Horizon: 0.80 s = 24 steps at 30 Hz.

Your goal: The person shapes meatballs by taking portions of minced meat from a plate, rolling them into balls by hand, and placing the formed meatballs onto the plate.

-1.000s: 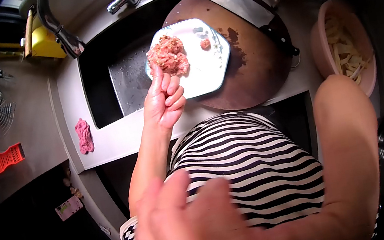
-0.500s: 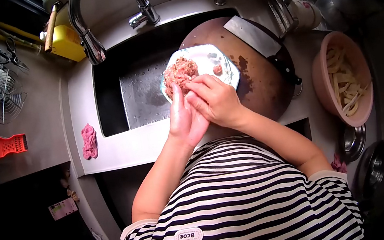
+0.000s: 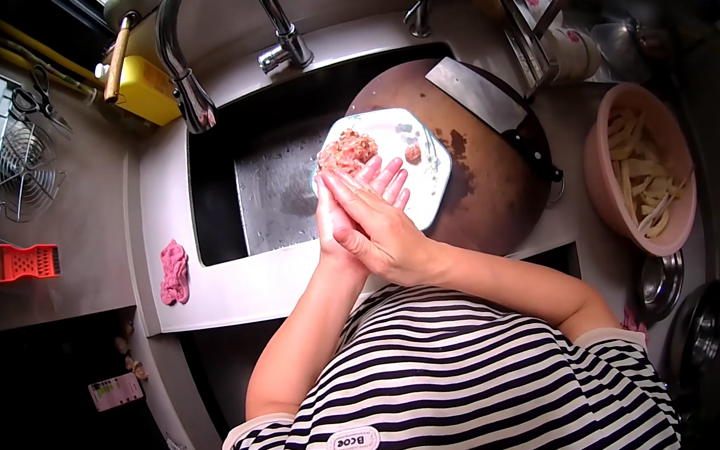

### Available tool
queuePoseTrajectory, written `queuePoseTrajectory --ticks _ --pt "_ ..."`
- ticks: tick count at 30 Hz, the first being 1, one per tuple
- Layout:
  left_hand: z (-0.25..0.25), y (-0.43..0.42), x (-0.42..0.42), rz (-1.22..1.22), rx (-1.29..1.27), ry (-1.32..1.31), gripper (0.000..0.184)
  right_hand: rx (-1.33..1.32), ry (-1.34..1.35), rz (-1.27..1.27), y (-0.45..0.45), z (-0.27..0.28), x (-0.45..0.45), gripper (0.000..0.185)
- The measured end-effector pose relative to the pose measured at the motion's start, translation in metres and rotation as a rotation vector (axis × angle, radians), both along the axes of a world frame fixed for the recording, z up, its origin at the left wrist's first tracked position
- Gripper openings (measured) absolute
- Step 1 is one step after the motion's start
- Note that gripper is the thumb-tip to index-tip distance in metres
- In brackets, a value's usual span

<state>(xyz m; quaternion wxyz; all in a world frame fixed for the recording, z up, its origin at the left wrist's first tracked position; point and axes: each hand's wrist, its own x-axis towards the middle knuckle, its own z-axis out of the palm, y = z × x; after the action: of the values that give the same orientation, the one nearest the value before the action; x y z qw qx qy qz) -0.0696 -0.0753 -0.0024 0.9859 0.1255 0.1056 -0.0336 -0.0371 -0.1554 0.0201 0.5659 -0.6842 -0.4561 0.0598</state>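
My right hand [image 3: 394, 240] lies over my left hand [image 3: 337, 240], palm to palm, above the near side of a plate. Both hands have their fingers stretched out, and the left fingertips show beyond the right hand. Whatever is between the palms is hidden. Just past the fingertips, a mound of minced meat [image 3: 349, 149] sits on the white plate [image 3: 430, 182]. One small meatball [image 3: 413, 154] rests apart from it on the plate's right side. The plate overlaps a round brown board [image 3: 496, 194] and the sink opening.
A cleaver [image 3: 479, 95] lies on the board's far right. The sink [image 3: 275, 196] and faucet [image 3: 188, 92] are on the left. At right stands a pink basin [image 3: 602, 177] of pale cut strips. A pink cloth [image 3: 173, 273] lies on the counter's left edge.
My right hand has gone from pinched fingers at the left fingertips to lying flat across the left palm. The camera view has shifted slightly.
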Motion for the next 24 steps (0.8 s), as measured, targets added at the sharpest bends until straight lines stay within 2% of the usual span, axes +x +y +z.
queuePoseTrajectory --ticks 1,2,3,5,6,9,11,12,15,17,19,21,22,24 --pt "-0.001 -0.004 0.001 0.009 -0.006 -0.030 0.072 0.044 0.063 0.016 0.003 0.006 0.001 0.055" --pt "-0.001 -0.008 0.003 0.015 -0.012 -0.061 0.071 -0.032 -0.099 -0.072 0.007 0.002 0.011 0.059" --pt "0.000 -0.011 0.005 0.019 -0.018 -0.092 0.070 -0.017 -0.121 -0.082 0.011 0.001 0.023 0.061" --pt "0.021 -0.017 0.009 0.042 0.305 -0.026 0.068 -0.081 -0.103 -0.118 0.009 -0.001 0.044 0.062" --pt "0.035 -0.017 0.004 0.035 0.250 -0.008 0.065 -0.155 -0.167 -0.165 0.004 -0.001 0.050 0.063" --pt "0.034 0.002 0.000 0.050 0.133 -0.078 0.065 -0.203 -0.317 -0.098 -0.004 -0.001 0.027 0.067" --pt "0.010 0.020 0.006 0.040 -0.024 -0.063 0.069 -0.012 -0.197 0.013 0.000 0.013 -0.002 0.074" --pt "0.014 0.017 0.008 0.026 0.007 -0.055 0.069 0.016 -0.254 0.071 0.002 0.019 -0.006 0.076" --pt "0.039 -0.006 0.008 -0.016 0.106 -0.032 0.067 0.007 -0.288 -0.027 0.014 0.023 0.016 0.075" --pt "0.052 -0.015 0.005 -0.048 0.173 -0.010 0.066 -0.067 -0.190 -0.107 0.011 0.020 0.046 0.074" --pt "0.058 -0.006 0.000 -0.094 0.254 -0.007 0.071 -0.204 -0.318 -0.180 -0.003 0.025 0.055 0.071" --pt "0.063 0.014 0.004 -0.048 0.122 -0.076 0.072 -0.239 -0.357 -0.084 -0.009 0.015 0.035 0.071" --pt "0.058 0.019 0.007 0.059 0.146 0.042 0.073 -0.136 -0.298 0.007 -0.010 0.017 0.016 0.073" --pt "0.056 0.024 0.012 -0.002 0.112 -0.087 0.072 -0.010 -0.220 0.092 -0.006 0.031 0.003 0.077"
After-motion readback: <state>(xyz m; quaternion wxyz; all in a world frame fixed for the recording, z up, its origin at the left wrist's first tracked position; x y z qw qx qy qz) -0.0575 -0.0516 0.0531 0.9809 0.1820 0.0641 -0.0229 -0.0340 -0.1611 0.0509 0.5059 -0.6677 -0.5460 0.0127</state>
